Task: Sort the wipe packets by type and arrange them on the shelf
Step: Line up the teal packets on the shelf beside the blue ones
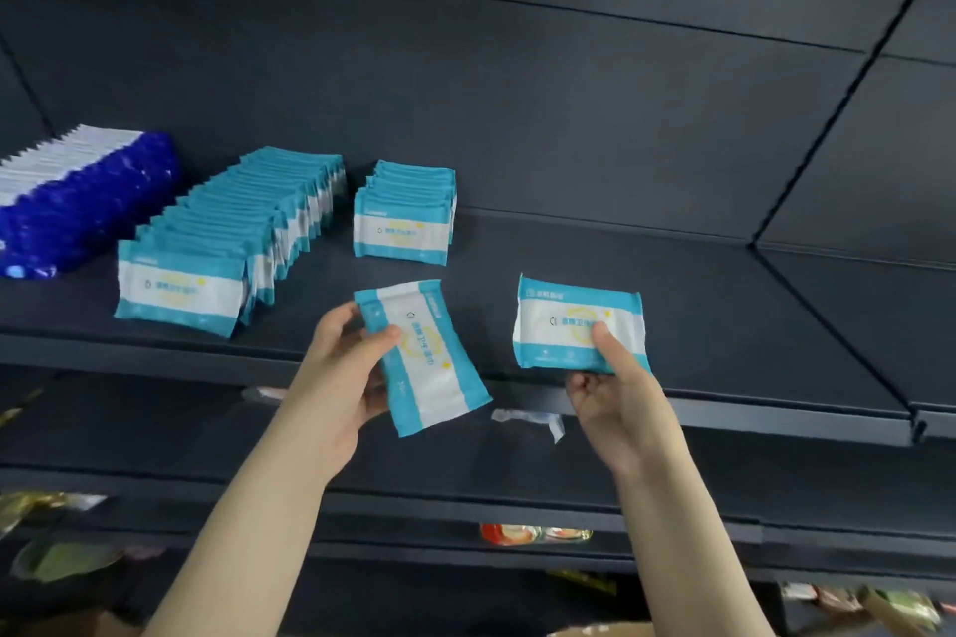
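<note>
Far left of the frame: dark blue packets [88, 207] in a leaning row, kept apart as their own type. Just right of it, a long teal row [227, 243] stood on edge, faces forward, so more fit and the label reads from the front. Near centre, a short teal row [406, 215] of the same print, begun beside the long one, probably as the next file to fill.

Below centre, left hand [339, 378] pinching a tilted packet [427, 357], thumb on the face and fingers behind, turned on its side and held off the shelf [724, 305], likely to be squared up before joining a row. Right of centre, right hand [621, 409] clamped on an upright packet [579, 321], thumb pressed to the lower face, other fingers mostly hidden behind; bottom edge at the shelf's front lip, though hard to tell whether resting or just above it. Held upright to match the rows' facing.

Lower frame: blurred goods on lower shelves, unreadable.
</note>
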